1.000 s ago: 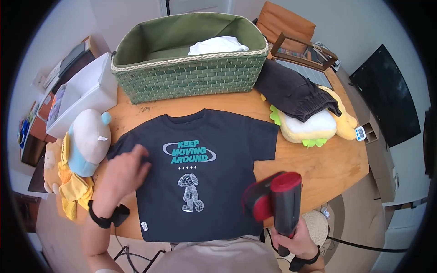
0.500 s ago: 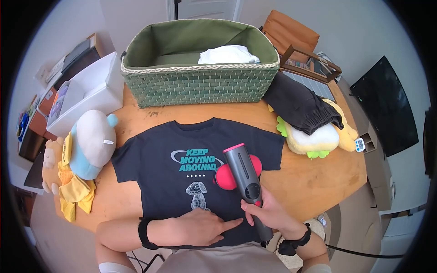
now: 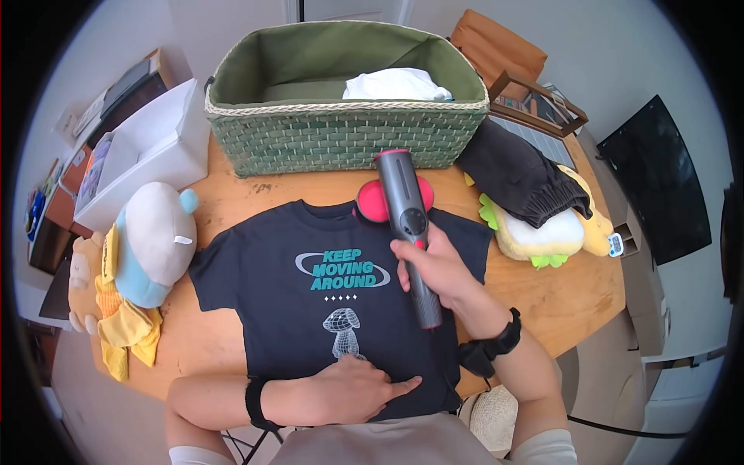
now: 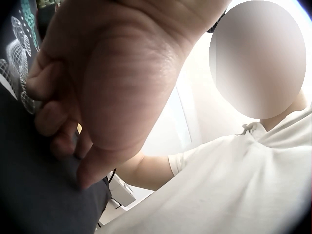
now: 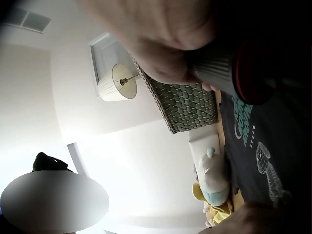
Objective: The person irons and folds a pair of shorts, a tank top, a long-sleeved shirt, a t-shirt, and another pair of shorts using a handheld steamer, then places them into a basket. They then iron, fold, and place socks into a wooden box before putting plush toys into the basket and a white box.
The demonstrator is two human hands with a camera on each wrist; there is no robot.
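A dark T-shirt [image 3: 279, 263] with green lettering and a printed dog figure lies spread on the wooden table. My right hand [image 3: 442, 267] grips the grey handle of a handheld garment steamer [image 3: 403, 194], whose pink-edged head rests over the shirt's collar and right shoulder. Low on the shirt, my left hand [image 3: 349, 389] lies across the fabric with its index finger pointing right and the other fingers loosely bent. It covers the lower part of the dog print. In the left wrist view those fingers [image 4: 51, 117] touch the dark cloth.
Behind the shirt stands a green woven basket [image 3: 349, 139] with white cloth [image 3: 399, 85] inside. Plush toys [image 3: 151, 248] and a white bin [image 3: 139, 155] sit at left. Dark elastic-waist clothing [image 3: 523, 174] lies over a sandwich plush [image 3: 535, 236] at right, beside a small timer [image 3: 614, 245].
My left hand has come from the shirt's left sleeve down to its lower middle. My right hand has carried the steamer from the lower right up to the collar area.
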